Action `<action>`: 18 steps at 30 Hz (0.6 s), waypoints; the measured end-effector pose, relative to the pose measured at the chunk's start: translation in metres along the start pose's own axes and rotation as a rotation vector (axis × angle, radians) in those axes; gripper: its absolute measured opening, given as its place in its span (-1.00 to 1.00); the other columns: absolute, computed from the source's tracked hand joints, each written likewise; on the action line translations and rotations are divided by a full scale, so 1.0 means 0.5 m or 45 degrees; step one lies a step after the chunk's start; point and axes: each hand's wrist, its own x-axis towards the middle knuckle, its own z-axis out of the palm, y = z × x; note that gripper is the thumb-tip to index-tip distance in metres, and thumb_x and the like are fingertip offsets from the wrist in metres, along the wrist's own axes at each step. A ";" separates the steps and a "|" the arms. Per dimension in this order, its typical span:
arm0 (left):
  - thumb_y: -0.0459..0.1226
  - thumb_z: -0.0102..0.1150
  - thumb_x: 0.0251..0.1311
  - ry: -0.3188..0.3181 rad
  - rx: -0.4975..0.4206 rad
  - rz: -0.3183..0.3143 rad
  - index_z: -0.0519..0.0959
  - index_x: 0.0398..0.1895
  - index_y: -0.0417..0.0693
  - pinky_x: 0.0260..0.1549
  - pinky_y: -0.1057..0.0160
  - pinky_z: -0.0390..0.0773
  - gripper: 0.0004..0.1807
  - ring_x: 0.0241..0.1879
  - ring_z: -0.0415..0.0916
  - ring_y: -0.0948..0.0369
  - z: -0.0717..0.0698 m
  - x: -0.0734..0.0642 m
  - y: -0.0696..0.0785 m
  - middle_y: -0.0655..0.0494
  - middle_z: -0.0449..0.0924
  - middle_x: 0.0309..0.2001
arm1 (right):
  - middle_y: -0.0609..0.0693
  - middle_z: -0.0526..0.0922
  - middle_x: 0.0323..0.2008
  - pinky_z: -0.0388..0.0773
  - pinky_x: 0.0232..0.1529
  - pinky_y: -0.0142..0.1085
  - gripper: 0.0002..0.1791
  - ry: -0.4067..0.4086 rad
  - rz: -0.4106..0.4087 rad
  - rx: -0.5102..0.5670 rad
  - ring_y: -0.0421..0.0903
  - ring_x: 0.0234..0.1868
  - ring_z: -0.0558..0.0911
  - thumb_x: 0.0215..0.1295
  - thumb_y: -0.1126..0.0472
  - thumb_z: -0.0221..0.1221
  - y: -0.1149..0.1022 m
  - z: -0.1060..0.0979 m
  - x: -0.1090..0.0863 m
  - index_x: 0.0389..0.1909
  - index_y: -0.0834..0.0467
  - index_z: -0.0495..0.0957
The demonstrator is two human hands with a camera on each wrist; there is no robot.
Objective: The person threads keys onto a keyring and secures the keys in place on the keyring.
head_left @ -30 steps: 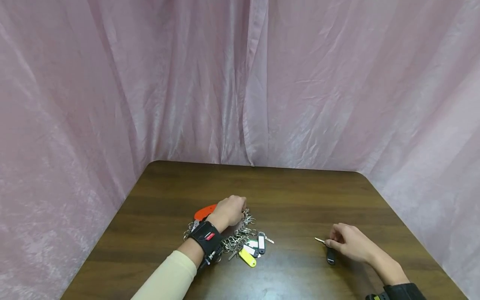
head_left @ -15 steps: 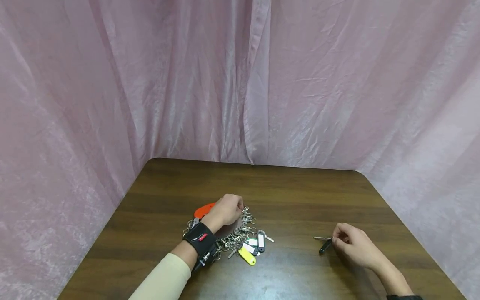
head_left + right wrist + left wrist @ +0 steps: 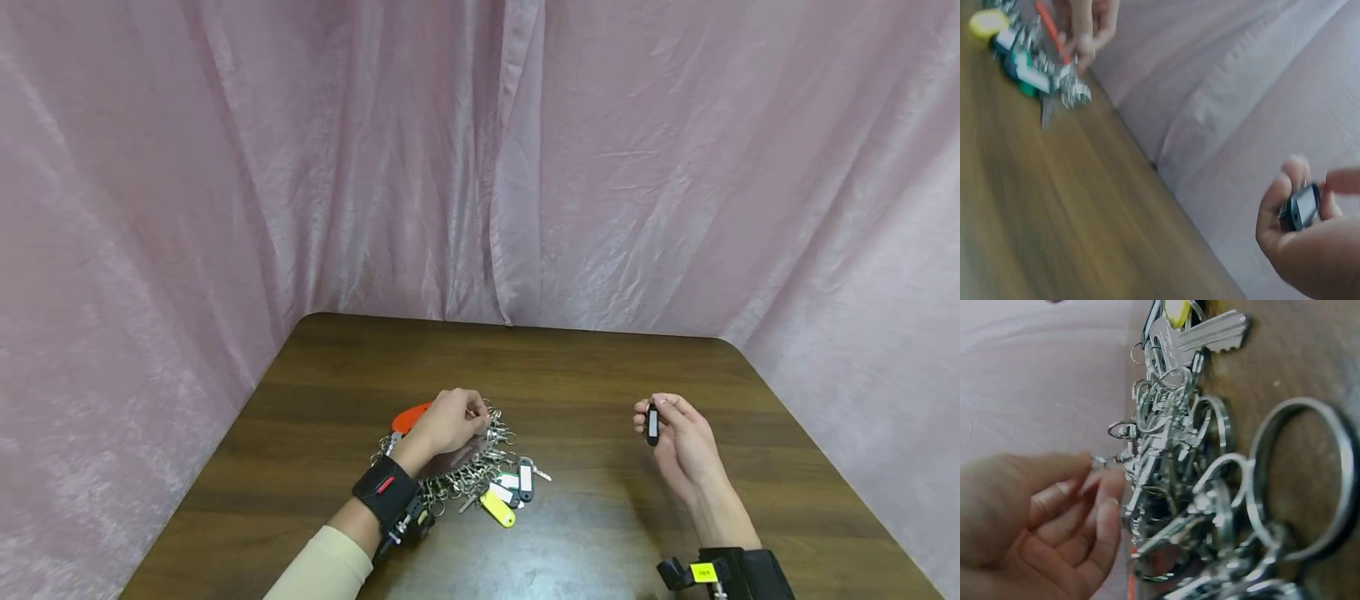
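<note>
My left hand (image 3: 452, 419) is over a spread bunch of silver clasps and rings (image 3: 468, 477) at the table's left middle. In the left wrist view, its thumb and finger pinch a small metal clasp (image 3: 1105, 462) at the edge of the bunch. Raised over the table on the right, my right hand (image 3: 692, 450) holds a black key tag (image 3: 652, 426) with a white label. The key seen with that tag earlier is hidden by the fingers. A yellow tag (image 3: 497, 507) and a dark white-labelled tag (image 3: 526, 482) hang off the bunch, beside a loose-ended key (image 3: 1217, 334).
An orange-red flat piece (image 3: 409, 417) lies partly behind my left hand. The brown wooden table (image 3: 585, 375) ends at a pink curtain (image 3: 630, 183). A large split ring (image 3: 1342, 478) stands close to the left wrist camera.
My right hand has lifted the black key tag off the table, moved it forward and turned palm up. My left hand stays at the bunch, its fingers shifting slightly.
</note>
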 end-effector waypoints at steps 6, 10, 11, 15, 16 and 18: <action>-0.28 0.38 0.40 -0.022 -0.195 0.000 0.70 -0.37 0.02 -0.19 0.19 0.67 -0.87 -0.30 0.63 0.28 0.012 -0.010 -0.010 0.22 0.73 -0.21 | 0.07 0.75 -0.22 0.68 -0.17 -0.35 -0.88 0.183 0.075 -0.099 -0.12 -0.28 0.71 0.70 0.29 0.00 0.057 0.118 0.045 -0.02 0.28 0.44; -0.28 0.40 0.39 -0.014 -0.285 -0.004 0.71 -0.35 0.00 -0.20 0.20 0.69 -0.89 -0.28 0.68 0.26 0.017 -0.017 -0.017 0.22 0.75 -0.17 | 0.20 0.78 -0.20 0.72 -0.20 -0.30 -0.85 0.087 0.043 -0.251 -0.10 -0.32 0.73 0.67 0.37 0.00 0.108 0.191 0.063 0.02 0.41 0.44; -0.28 0.41 0.39 -0.005 -0.297 -0.003 0.72 -0.34 0.00 -0.19 0.19 0.70 -0.89 -0.27 0.69 0.26 0.018 -0.019 -0.018 0.21 0.75 -0.16 | 0.24 0.77 -0.19 0.72 -0.22 -0.28 -0.84 0.055 0.036 -0.301 -0.09 -0.33 0.73 0.66 0.37 0.01 0.121 0.206 0.065 0.02 0.42 0.45; -0.26 0.41 0.39 0.035 -0.295 -0.011 0.71 -0.30 0.02 -0.15 0.15 0.69 -0.92 -0.24 0.69 0.28 0.021 -0.027 -0.020 0.22 0.76 -0.14 | 0.37 0.75 -0.16 0.71 -0.29 -0.26 -0.83 -0.055 0.031 -0.465 -0.07 -0.37 0.73 0.65 0.34 0.07 0.167 0.248 0.066 0.02 0.41 0.50; -0.25 0.40 0.40 0.044 -0.290 -0.017 0.71 -0.28 0.02 -0.15 0.14 0.69 -0.93 -0.23 0.69 0.28 0.022 -0.029 -0.021 0.22 0.76 -0.14 | 0.39 0.73 -0.17 0.70 -0.30 -0.26 -0.84 -0.074 0.031 -0.481 -0.05 -0.38 0.72 0.64 0.34 0.08 0.178 0.255 0.066 0.00 0.39 0.51; -0.23 0.39 0.42 0.063 -0.271 -0.030 0.71 -0.26 0.04 -0.14 0.14 0.68 -0.94 -0.23 0.67 0.29 0.022 -0.033 -0.021 0.22 0.75 -0.16 | 0.41 0.72 -0.19 0.67 -0.32 -0.27 -0.84 -0.103 0.029 -0.513 -0.02 -0.38 0.71 0.63 0.34 0.09 0.197 0.264 0.065 -0.01 0.40 0.51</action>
